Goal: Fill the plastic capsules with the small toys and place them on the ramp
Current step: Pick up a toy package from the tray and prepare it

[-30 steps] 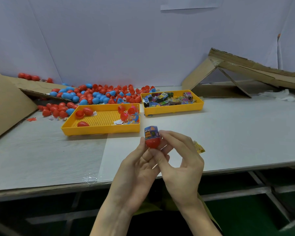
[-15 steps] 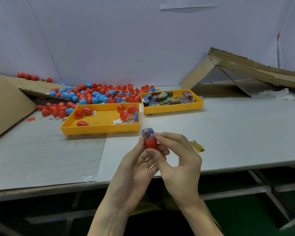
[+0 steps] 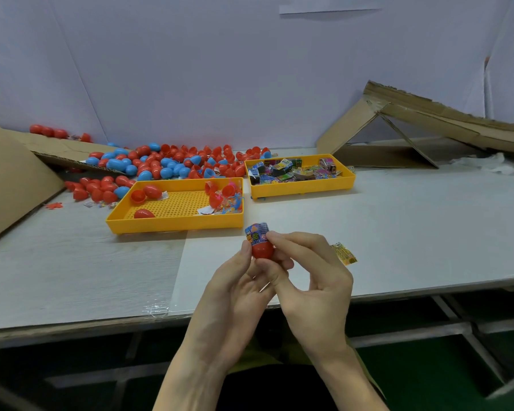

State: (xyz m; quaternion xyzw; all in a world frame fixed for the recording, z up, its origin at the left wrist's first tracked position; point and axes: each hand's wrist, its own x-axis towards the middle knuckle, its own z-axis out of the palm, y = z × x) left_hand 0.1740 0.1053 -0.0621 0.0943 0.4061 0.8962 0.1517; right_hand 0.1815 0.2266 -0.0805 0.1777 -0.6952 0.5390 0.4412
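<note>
Desk [image 3: 413, 232]: pale surface, running well beyond both hands to either side and ahead.

Ramp [image 3: 445, 120]: folded cardboard, far ahead and to the right of the right hand, sloping down to the right.

Cardboard sheet [image 3: 9, 179]: leaning, far out to the left of the left hand.

Capsule pile [image 3: 161, 164]: loose red and blue capsules and halves, ahead and left of the hands, against the back wall.

Left tray [image 3: 175, 225]: yellow, perforated floor, just ahead and left of the hands. It holds a few red halves and a clump of small coloured toys at its right end.

Right tray [image 3: 303, 189]: yellow, ahead of the right hand, farther off than the left tray, holding printed packets.

Left hand [image 3: 235, 289]: raised over the near desk edge, fingers curled, gripping the capsule between thumb on the left and fingertips beneath.

Right hand [image 3: 315, 280]: touching the left hand, fingers curled, forefinger tip pressed to the right side of the packet.

Capsule [image 3: 261, 250]: a red half, open end up, between the two hands, clear of the desk.

Packet [image 3: 255, 232]: blue printed, standing out of the capsule's mouth.

Yellow wrapper [image 3: 344, 253]: flat on the desk, just right of the right hand.
</note>
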